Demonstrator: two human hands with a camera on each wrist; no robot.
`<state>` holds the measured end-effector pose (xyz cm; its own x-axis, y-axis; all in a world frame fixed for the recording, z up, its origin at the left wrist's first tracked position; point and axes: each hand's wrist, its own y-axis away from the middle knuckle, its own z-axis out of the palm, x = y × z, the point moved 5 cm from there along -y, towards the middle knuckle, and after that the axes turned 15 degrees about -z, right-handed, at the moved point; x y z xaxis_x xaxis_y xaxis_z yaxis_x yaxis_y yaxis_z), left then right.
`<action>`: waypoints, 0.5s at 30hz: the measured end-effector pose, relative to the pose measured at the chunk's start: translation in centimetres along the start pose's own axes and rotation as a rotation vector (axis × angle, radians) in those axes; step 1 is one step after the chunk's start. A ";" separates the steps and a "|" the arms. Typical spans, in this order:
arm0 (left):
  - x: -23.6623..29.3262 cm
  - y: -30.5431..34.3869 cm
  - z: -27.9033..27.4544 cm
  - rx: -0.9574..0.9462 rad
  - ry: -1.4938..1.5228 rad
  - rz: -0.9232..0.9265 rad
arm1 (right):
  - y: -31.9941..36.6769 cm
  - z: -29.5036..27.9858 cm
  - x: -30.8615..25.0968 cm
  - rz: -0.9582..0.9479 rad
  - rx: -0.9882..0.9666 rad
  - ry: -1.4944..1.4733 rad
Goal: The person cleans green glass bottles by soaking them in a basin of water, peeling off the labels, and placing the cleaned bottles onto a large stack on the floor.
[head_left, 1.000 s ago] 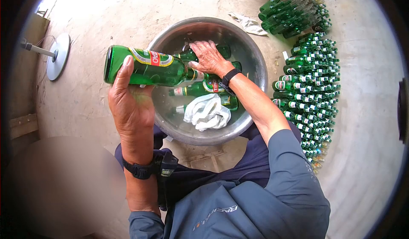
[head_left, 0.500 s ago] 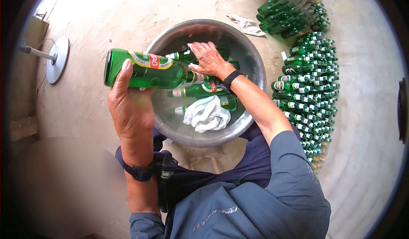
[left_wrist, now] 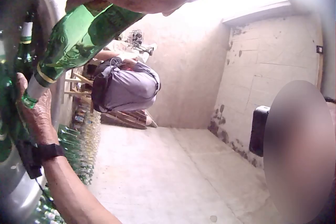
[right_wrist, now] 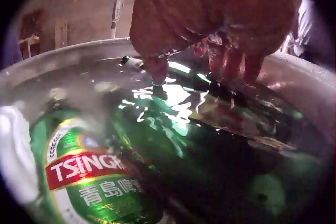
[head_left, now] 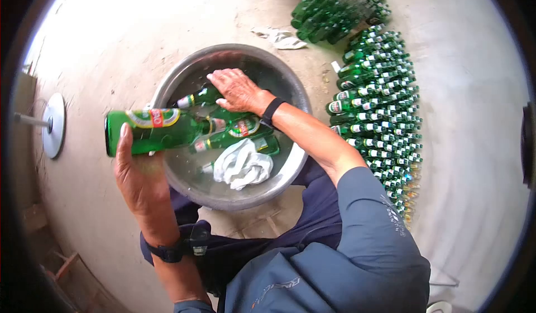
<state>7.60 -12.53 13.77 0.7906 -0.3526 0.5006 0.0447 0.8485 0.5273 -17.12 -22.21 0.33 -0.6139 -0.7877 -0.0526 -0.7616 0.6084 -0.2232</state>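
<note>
A green glass bottle with a red, white and yellow label [head_left: 159, 129] is being held nearly level by the left hand [head_left: 144, 187], whose thumb and fingers are being clamped round its body. Its base is being pointed away from the right hand [head_left: 237, 90], and its neck is being held over the wide grey metal basin [head_left: 223, 203]. The hands are being held apart. The right hand's fingers are being dipped in the water, extended and a little separated; whether a bottle is being touched below them cannot be told. Near this hand, several green labelled bottles [head_left: 229, 136] are being covered partly by water, and on the body side of it a crumpled white cloth [head_left: 243, 165] is being supported over them. To the right of the right hand, many green bottles [head_left: 379, 109] are being arranged in dense rows on the floor. Beyond it, a whitish cloth [head_left: 285, 38] is being spread on the floor. To the left of the left hand, a round grey stand base [head_left: 54, 124] is being seen.
</note>
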 end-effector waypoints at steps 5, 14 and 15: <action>-0.1 -0.7 -0.9 -0.059 0.029 -0.036 | 0.4 0.2 -0.1 0.055 0.039 -0.027; -0.3 -0.8 -0.5 -0.054 0.018 -0.047 | 1.2 0.1 0.4 0.096 0.189 -0.224; -0.4 -0.7 -0.3 -0.044 0.016 -0.053 | 1.1 0.0 0.7 0.102 0.271 -0.257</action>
<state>7.43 -12.90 12.99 0.7960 -0.3913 0.4618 0.1132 0.8457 0.5215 -18.39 -22.07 0.01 -0.5852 -0.7440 -0.3224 -0.5959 0.6643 -0.4512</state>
